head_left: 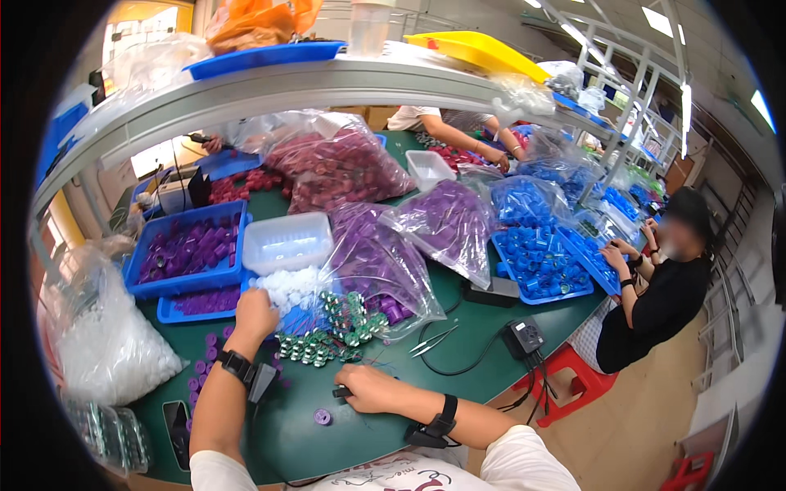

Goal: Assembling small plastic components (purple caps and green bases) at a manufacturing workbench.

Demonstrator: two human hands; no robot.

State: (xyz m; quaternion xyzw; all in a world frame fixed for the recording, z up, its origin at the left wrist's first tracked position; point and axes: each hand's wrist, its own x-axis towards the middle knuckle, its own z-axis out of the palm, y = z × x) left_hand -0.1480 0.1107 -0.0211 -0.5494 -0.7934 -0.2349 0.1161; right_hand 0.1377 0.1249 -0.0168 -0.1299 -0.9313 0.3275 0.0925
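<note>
My left hand [257, 313] is at the near left edge of a heap of small white pieces [296, 286], fingers curled, their tips hidden. Lower down, my right hand [370, 389] is closed around a small black object [342, 392], its kind not clear. Just below it on the table lies one round purple part [322, 416]. Beyond the right hand sits a pile of small green circuit boards [315, 348] with thin wires. Several more purple round parts [202, 368] stand in rows beside my left forearm.
Blue bins [184, 286] of purple parts, a white tub [288, 266] and bags of purple parts [385, 266] fill the far side. Tweezers [434, 340] and a black power box [524, 337] lie right. A phone [176, 434] lies left. A co-worker [655, 286] sits at the right.
</note>
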